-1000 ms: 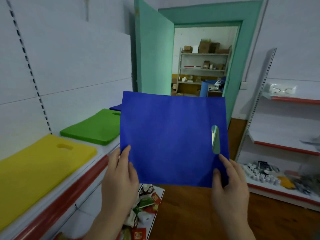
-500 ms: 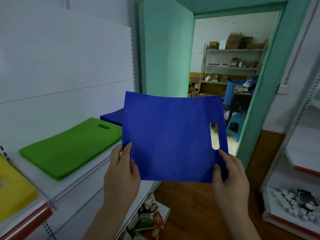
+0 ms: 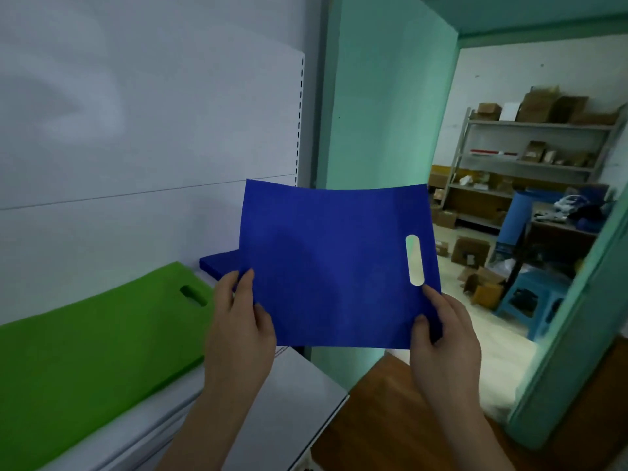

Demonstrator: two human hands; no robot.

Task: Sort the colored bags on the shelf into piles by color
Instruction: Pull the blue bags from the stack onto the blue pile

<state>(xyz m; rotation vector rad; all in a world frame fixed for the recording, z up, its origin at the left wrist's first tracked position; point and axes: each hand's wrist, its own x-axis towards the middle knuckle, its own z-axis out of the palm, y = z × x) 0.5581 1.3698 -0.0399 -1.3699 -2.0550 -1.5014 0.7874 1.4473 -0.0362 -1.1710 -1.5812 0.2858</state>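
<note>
1. Holding a blue bag (image 3: pixel 326 266) flat in the air at the centre of the frame, both hands grip it by its lower corners (it curves a little along the top edge).
2. The left hand (image 3: pixel 238 321) pinches the bag's lower left corner, thumb on the near face and the other fingers behind the fabric.
3. The right hand (image 3: pixel 445 338) pinches the lower right corner the same way, just below the bag's oval handle slot (image 3: pixel 414 260), which runs upright near the right edge.
4. A green pile (image 3: pixel 91 355) of bags lies on the white shelf (image 3: pixel 272 402) at the lower left of the frame, with its own handle slot showing near its far end.
5. A blue pile (image 3: pixel 219 263) sits on the shelf beyond the green one, against the white back panel, partly hidden behind the held bag.
6. A teal door (image 3: pixel 380 113) stands open at the upper middle, and through the doorway on the right are a metal rack (image 3: pixel 530 144) with cardboard boxes and a blue stool (image 3: pixel 530 300) on the floor.
</note>
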